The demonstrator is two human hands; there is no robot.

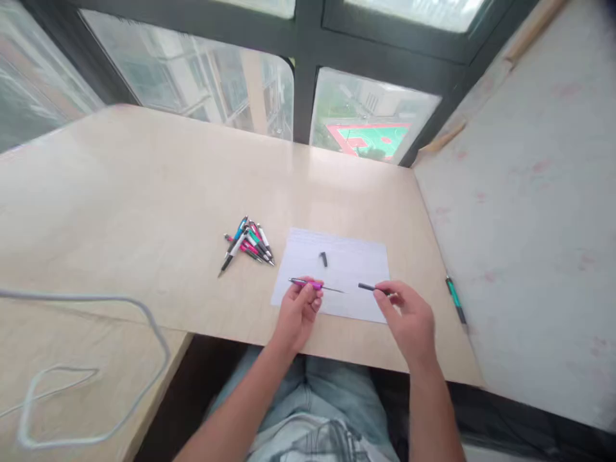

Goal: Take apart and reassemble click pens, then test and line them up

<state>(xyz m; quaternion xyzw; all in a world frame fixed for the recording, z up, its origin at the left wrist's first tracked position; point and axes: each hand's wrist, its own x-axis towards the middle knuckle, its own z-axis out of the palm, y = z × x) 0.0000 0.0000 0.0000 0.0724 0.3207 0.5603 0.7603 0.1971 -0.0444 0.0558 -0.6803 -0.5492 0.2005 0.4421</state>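
Note:
Over the white paper sheet (351,250), my left hand (299,311) is closed on a purple pen barrel (308,283). A thin refill (333,290) sticks out of the barrel's right end. My right hand (407,314) pinches a short black tube (366,287), which looks like the pen's grip section, between thumb and fingers. The tube is apart from the refill, with a small gap between them. On the paper beyond both hands lies a small black piece (324,259), perhaps a spring or clip part; its kind is unclear.
A pile of several pens (248,242) in mixed colours lies left of the paper. One green and black pen (455,299) rests along the wall at right. A white cable (149,314) loops over the desk at left. Windows (303,83) border the desk's far edge.

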